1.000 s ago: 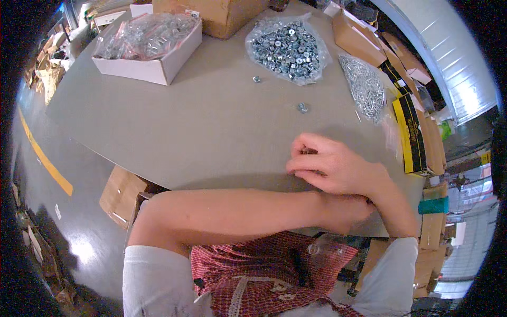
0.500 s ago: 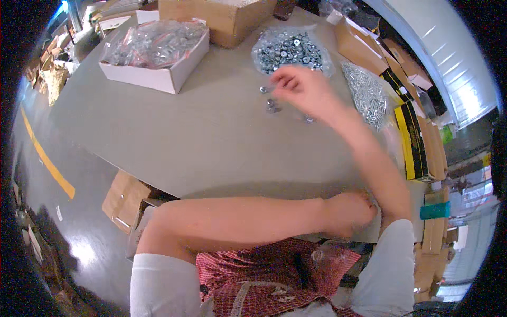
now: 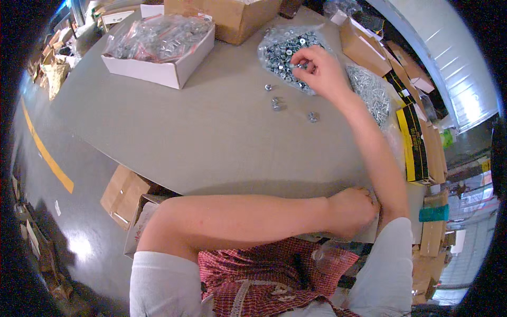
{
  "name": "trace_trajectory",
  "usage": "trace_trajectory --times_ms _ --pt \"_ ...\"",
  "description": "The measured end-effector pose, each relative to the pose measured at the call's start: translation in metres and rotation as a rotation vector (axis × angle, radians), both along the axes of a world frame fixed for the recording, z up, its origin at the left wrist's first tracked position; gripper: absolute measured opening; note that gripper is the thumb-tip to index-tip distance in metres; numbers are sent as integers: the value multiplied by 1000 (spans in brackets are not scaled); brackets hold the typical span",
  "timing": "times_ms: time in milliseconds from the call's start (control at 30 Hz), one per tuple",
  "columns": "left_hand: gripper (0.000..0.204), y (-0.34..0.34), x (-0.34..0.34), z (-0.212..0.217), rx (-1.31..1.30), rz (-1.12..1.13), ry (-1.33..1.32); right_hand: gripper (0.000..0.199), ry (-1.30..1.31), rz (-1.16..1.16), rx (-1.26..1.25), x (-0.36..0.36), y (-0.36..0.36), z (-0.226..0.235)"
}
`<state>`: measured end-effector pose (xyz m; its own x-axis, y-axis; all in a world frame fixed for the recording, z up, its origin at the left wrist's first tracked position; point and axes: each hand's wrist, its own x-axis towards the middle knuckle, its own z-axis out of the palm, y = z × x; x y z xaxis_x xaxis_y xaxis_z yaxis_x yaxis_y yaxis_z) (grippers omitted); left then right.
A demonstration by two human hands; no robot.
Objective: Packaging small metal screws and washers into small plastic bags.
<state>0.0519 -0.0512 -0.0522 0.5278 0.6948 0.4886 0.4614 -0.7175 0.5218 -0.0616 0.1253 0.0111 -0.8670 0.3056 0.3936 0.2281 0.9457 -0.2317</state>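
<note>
My right hand (image 3: 322,74) is over an open clear bag (image 3: 270,39) at the far side of the table. Its thumb and fingers are curled together, with a glint of small metal parts (image 3: 303,65) between the tips. Many small round silver fasteners with centre holes (image 3: 289,52) fill that bag. Short of it on the tabletop sit a few loose silver fasteners (image 3: 277,103), and another fastener (image 3: 313,117) lies to their right. My left hand (image 3: 355,211) rests closed in a fist by the near edge, beside my right forearm. What it holds, if anything, is hidden.
Right of the fasteners lies a clear bag of silver screws (image 3: 372,98). A black and yellow box (image 3: 413,140) and brown cartons (image 3: 364,47) line the right side. At the back left, a white box (image 3: 142,73) holds small plastic bags, beside a larger cardboard box (image 3: 222,21).
My right hand has moved from above the loose fasteners, right and slightly away from me, onto the bag of fasteners. My left fist has stayed nearly in place.
</note>
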Motion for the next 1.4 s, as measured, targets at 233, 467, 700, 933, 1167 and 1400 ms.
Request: trace_trajectory --times_ms 233,467,700,933,1167,1400 --pt "42 1 3 1 42 32 -4 27 -120 285 -21 5 -25 -17" --pt "47 2 -3 4 19 -24 71 43 -180 544 -11 4 -35 -9" --pt "42 1 0 -4 -15 -44 -7 22 -342 420 -187 33 -73 5" --pt "29 -4 2 10 -414 -252 -372 15 -301 260 -295 99 -75 3" --pt "24 17 -7 4 -615 -49 -558 16 -53 -17 -679 170 -54 32" --pt "31 31 -21 2 -658 136 -765 16 60 140 -364 226 -79 60"
